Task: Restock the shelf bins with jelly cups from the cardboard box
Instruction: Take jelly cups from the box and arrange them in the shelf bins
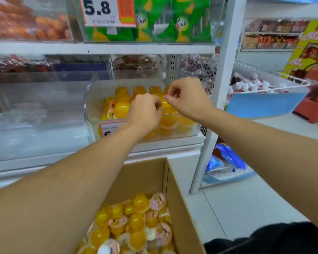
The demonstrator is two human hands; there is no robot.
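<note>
A clear plastic shelf bin [92,99] holds several yellow jelly cups [121,109]. My left hand [145,110] is inside the bin with its fingers curled over the cups; what it holds is hidden. My right hand [187,97] hovers over the bin's right side, its fingers curled and thumb pinched to fingertip, with no cup visible in it. Below my arms, an open cardboard box [174,191] holds many yellow jelly cups [136,220] with pink and white lids.
An empty clear bin [40,99] stands to the left. Green snack packs [154,19] and a 5.8 price tag [99,11] fill the shelf above. A white shelf post [218,88] rises on the right, and a wire basket [272,77] of wrapped sweets lies beyond it.
</note>
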